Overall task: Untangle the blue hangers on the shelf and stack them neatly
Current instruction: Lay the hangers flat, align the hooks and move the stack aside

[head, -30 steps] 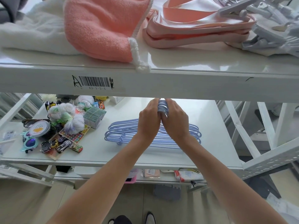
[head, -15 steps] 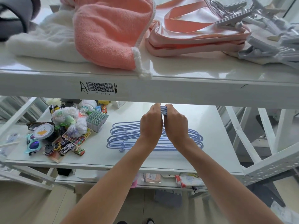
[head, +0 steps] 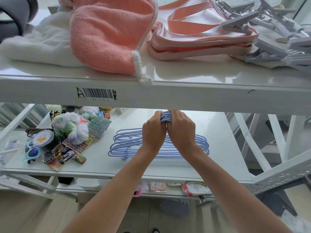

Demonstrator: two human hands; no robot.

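Observation:
Several blue hangers [head: 125,143] lie overlapped in a flat pile on the white middle shelf [head: 101,165], their arms spread left and right. Their hooks [head: 165,117] are bunched together at the far side of the pile. My left hand [head: 154,132] and my right hand [head: 182,130] sit side by side over the middle of the pile, both closed around the bunched hooks. My hands and wrists hide the centre of the hangers.
Left of the hangers lies a heap of small items: toy cars [head: 64,155], sunglasses [head: 32,151], pom-poms [head: 78,133], a round tin [head: 43,138]. The upper shelf [head: 185,96] overhangs just above my hands, carrying a pink towel [head: 107,37], pink bag [head: 202,41] and grey clip hangers [head: 276,46].
My hands have stayed clamped on the hooks, squeezing them tighter together. The camera has tilted, so the whole scene sits slightly lower in view.

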